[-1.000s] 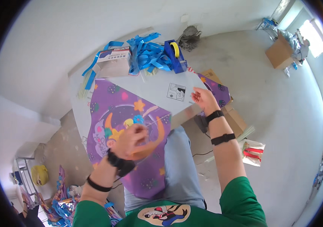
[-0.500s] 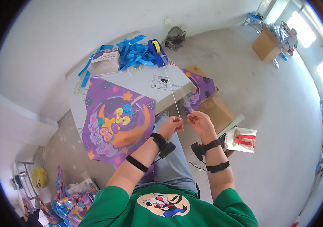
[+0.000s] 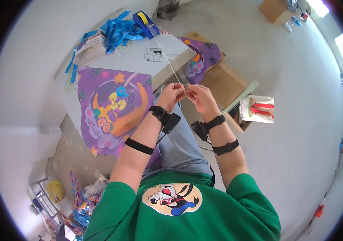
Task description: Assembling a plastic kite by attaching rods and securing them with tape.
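Observation:
Over my lap, my left hand (image 3: 171,95) is closed in a pinch on the near end of a thin white stick (image 3: 165,57). The stick slants up across the table toward a blue tape dispenser (image 3: 145,25) with a yellow core. Right beside it, the fingers of my right hand (image 3: 202,99) are pressed together at the stick's end, on a small see-through strip that looks like clear tape, partly hidden by the fingertips. Left of my hands lies a purple printed kite sheet (image 3: 133,120) with a moon and stars, hanging over the table's near edge.
Blue ribbons (image 3: 120,34) and an open small box (image 3: 90,50) lie at the table's far side. To the right are another purple sheet (image 3: 211,52), a cardboard box (image 3: 223,82), pale sticks (image 3: 241,96) and a white packet (image 3: 260,109). Colourful sheets (image 3: 85,209) are piled at lower left.
My right hand has come in from the right to meet my left at the stick's near end. The view has tilted, so the table appears higher and further left.

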Tool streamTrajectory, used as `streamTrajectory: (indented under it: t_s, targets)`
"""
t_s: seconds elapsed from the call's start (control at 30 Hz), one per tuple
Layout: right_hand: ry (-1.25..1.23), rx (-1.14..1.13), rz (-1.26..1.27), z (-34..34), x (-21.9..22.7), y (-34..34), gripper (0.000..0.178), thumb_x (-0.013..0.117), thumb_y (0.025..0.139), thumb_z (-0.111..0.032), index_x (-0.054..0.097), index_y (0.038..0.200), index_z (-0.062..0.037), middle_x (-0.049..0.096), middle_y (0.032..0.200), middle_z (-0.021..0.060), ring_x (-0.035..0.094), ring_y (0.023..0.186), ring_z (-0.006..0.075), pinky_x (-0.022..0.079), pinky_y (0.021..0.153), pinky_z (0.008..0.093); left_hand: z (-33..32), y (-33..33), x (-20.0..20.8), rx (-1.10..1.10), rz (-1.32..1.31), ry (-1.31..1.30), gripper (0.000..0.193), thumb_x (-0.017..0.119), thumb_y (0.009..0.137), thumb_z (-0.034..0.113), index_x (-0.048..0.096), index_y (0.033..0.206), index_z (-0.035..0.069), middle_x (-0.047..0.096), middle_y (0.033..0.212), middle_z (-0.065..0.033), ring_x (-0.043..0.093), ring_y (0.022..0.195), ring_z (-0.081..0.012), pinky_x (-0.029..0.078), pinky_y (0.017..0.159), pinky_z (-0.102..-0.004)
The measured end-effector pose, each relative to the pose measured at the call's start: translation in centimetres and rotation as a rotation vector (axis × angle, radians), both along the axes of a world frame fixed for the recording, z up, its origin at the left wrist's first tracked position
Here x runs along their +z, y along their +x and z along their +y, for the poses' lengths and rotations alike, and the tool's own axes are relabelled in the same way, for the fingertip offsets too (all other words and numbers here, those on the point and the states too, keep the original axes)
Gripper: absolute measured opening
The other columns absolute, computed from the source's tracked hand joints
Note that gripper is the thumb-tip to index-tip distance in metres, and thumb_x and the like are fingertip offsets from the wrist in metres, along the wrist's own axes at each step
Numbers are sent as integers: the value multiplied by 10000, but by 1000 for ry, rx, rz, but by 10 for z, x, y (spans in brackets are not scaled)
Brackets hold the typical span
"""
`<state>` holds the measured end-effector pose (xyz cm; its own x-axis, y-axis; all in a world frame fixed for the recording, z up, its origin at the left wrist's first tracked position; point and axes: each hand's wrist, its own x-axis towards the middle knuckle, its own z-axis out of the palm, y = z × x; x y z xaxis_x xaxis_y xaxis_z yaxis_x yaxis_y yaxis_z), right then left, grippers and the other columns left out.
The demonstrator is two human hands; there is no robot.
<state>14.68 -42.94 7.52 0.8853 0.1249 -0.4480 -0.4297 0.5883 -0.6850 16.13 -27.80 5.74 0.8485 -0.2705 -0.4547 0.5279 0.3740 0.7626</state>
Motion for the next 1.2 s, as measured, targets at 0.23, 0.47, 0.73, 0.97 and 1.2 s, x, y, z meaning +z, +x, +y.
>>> streamTrajectory:
  t_s: [0.23, 0.47, 0.73, 0.97, 1.2]
  targets:
    - [-3, 2, 31, -2, -6, -3, 90, 618, 835, -120, 609, 810, -34, 605, 759, 38, 570, 701, 114, 447, 619, 224, -6, 0, 5, 29, 30, -48, 138, 589, 884, 100, 534, 1002, 54, 585, 884, -20, 594, 784, -107, 505, 751, -242]
    - [20, 18, 14, 3, -7, -7, 91, 614, 839, -115, 595, 793, -39, 606, 790, 35, 568, 724, 114, 453, 641, 229, -3, -1, 3, 30, -2, -58, 137, 583, 884, 87, 531, 1005, 47, 593, 894, -34, 603, 800, -122, 516, 746, -256]
    - [18, 5, 23, 1, -5, -11, 77, 611, 836, -85, 585, 808, -19, 604, 787, 46, 582, 726, 130, 489, 673, 239, -5, -3, 1, 45, -5, -106, 132, 593, 876, 86, 530, 971, 19, 575, 889, -46, 599, 781, -141, 528, 733, -270]
    - [57, 10, -18, -1, -8, -16, 91, 614, 836, -78, 577, 823, 5, 601, 792, 68, 595, 737, 150, 503, 697, 250, -3, -2, -2, 52, 15, -58, 118, 585, 879, 76, 531, 977, 37, 593, 877, -44, 600, 774, -132, 517, 744, -261]
    - [80, -6, 11, -8, -12, -28, 86, 600, 843, -63, 572, 827, 16, 596, 805, 85, 611, 770, 174, 517, 753, 290, -5, -1, -4, 49, 50, -42, 103, 598, 868, 66, 549, 957, 47, 594, 840, -31, 597, 762, -118, 516, 727, -243]
